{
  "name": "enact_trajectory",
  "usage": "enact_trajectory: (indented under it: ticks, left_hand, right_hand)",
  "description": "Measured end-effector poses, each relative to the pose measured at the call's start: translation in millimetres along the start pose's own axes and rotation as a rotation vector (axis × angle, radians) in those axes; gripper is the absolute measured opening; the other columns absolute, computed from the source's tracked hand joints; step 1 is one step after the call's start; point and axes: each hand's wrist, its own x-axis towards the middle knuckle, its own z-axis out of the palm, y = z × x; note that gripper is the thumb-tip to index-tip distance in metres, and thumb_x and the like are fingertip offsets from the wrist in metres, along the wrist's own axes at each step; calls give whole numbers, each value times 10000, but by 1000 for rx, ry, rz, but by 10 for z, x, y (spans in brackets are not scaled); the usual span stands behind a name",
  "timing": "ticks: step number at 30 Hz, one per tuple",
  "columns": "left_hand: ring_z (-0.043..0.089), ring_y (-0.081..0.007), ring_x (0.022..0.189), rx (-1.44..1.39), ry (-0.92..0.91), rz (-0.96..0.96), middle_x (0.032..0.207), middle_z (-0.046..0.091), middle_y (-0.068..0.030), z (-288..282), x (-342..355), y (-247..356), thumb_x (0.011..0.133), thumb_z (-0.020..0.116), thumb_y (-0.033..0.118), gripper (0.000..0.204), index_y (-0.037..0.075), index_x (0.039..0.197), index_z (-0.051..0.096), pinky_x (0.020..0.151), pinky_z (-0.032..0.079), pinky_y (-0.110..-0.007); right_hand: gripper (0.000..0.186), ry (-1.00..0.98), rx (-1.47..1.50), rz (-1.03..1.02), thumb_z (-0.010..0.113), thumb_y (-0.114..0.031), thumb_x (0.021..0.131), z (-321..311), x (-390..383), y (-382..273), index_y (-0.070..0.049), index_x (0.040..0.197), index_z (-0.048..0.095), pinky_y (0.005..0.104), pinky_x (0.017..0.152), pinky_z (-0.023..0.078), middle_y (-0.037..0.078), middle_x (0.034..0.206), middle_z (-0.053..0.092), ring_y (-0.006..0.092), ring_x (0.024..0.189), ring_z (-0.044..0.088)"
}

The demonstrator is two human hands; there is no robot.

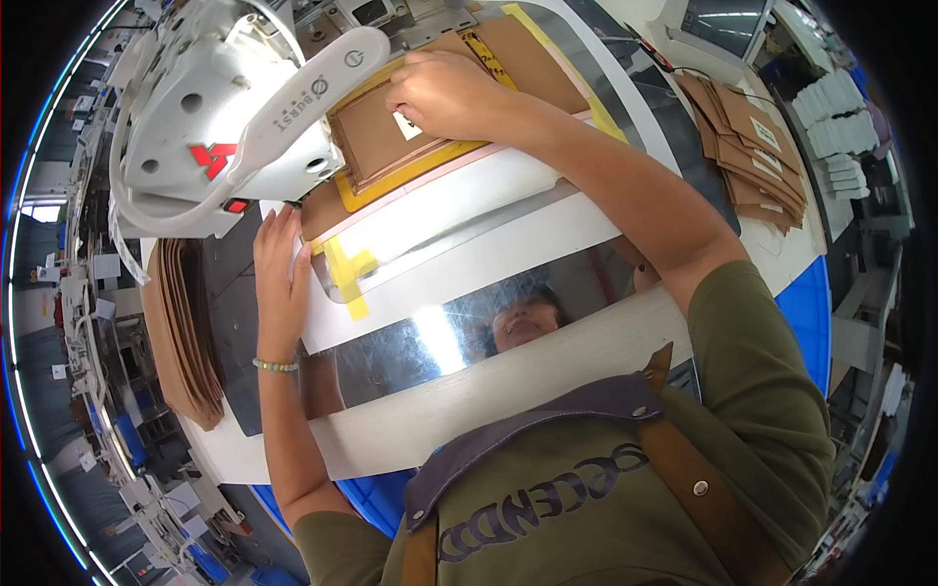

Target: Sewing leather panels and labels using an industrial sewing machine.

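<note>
Under the head of a white sewing machine [200,117] lies a brown panel [366,132], bordered by a yellow frame [445,156]. My right hand [445,95] rests on its upper part with curled, closed fingers. The hand hides what its fingertips grip, if anything. Beside them a small white label [406,125] shows on the panel. My left hand [280,264] lies flat, fingers stretched out and thumb apart, at the near left corner of the brown work. Its fingertips reach to just below the machine head. Yellow tape [347,272] is stuck down to its right.
A stack of brown pieces [181,332] stands at the left. More brown pieces with white labels [752,146] are piled at the right, below a screen [723,24]. A shiny metal plate [391,361] spans the near side of the table. Blue bins [806,313] sit beyond the table edge.
</note>
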Motion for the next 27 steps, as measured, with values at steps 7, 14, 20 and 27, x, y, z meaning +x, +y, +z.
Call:
enact_trajectory:
  ticks: [7,14,20,27]
  left_hand:
    - [450,-419,1495,202,-127,-68,1565,567,-224,-1,588,-187,1151,490,237,457,26,1551,559,1261,314,-486]
    - [390,-266,1589,41,-167,-5,1695,484,-45,34,871,-137,1161,469,180,443,99,1589,547,1322,260,-418]
    - [418,-265,1573,94,-140,74,1670,518,-37,39,1045,-29,1121,520,123,446,112,1563,580,1327,258,-416]
    - [448,-244,1556,114,-102,256,1646,545,-63,68,1189,-230,1084,562,68,453,89,1535,602,1304,313,-403]
  right_hand:
    - [144,97,-61,-37,682,-107,912,92,142,-107,-82,965,813,444,1003,540,68,997,771,282,1111,677]
    - [154,108,-64,-44,708,-113,903,183,131,-121,-98,976,843,440,1000,531,61,1010,774,260,1146,677]
    - [144,137,-77,-66,720,-118,900,229,103,-87,-106,971,845,423,980,526,46,1014,768,248,1140,671]
    - [173,186,119,-177,712,-111,916,215,49,-172,-113,1046,826,406,1013,508,20,1149,746,238,1157,663]
